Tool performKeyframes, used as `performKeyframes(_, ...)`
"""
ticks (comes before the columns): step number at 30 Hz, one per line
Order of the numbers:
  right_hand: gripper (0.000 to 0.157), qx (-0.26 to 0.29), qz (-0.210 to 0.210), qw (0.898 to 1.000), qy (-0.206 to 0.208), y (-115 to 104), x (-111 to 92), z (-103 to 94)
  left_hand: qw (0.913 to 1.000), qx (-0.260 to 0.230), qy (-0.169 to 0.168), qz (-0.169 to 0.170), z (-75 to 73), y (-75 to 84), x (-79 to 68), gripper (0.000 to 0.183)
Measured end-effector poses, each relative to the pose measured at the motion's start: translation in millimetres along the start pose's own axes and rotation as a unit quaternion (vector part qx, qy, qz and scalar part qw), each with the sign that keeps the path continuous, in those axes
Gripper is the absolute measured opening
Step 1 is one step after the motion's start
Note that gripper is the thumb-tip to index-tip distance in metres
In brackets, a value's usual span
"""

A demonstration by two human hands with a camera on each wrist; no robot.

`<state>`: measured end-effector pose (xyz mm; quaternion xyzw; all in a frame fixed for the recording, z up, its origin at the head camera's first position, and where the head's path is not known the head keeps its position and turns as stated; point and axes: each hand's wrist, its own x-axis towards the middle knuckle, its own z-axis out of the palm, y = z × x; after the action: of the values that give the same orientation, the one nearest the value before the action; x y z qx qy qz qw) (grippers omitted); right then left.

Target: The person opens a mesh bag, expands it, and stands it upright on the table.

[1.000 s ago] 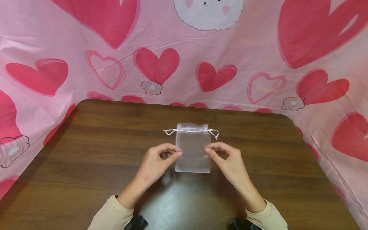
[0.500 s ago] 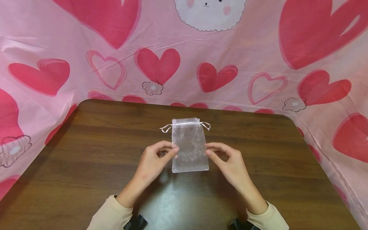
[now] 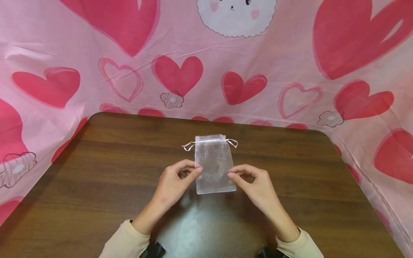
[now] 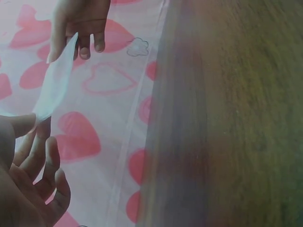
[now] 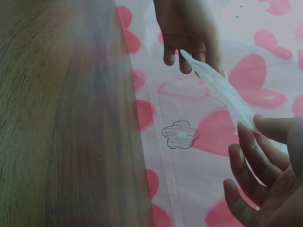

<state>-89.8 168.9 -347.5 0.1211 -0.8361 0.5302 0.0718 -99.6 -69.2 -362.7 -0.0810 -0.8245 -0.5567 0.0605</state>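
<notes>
A dark wood-grained counter (image 3: pixel 96 179) with rounded far corners stands before a pink cloth backdrop (image 3: pixel 209 50) printed with red hearts, sketched flowers and one white fluffy figure. One sheer white drawstring bag (image 3: pixel 213 161) is held above the counter; its white ribbon (image 3: pixel 209 141) makes two loops, one at each side. Two hands hold it, left hand (image 3: pixel 175 181) and right hand (image 3: pixel 256 182), each grip closed thumb-to-finger on a side edge. Two cream sleeves (image 3: pixel 124 240) show.
</notes>
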Motion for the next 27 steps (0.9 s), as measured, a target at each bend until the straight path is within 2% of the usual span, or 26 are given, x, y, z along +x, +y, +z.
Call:
performKeyframes(7,0.006,0.009,-0.009,1.000,0.025,0.1,0.2,-0.6,0.9999,0.010,0.004,0.000,0.9,-2.5,-0.2,0.009)
performKeyframes(16,0.007,0.038,0.004,0.998,0.044,1.4,0.1,-2.5,0.9995,0.027,0.013,0.012,-1.5,-4.2,2.0,0.008)
performKeyframes(20,0.007,0.047,0.006,0.998,0.044,2.3,0.3,-3.1,0.9976,0.053,0.023,0.038,-2.4,-4.9,2.6,0.011)
performKeyframes(23,0.008,0.051,0.008,0.998,0.043,1.9,0.6,-3.4,0.9939,0.077,0.033,0.071,-2.4,-6.2,2.9,0.023)
performKeyframes(27,0.010,0.053,0.017,0.998,0.040,1.5,1.0,-3.4,0.9887,0.080,0.045,0.119,-2.6,-6.5,3.1,0.043)
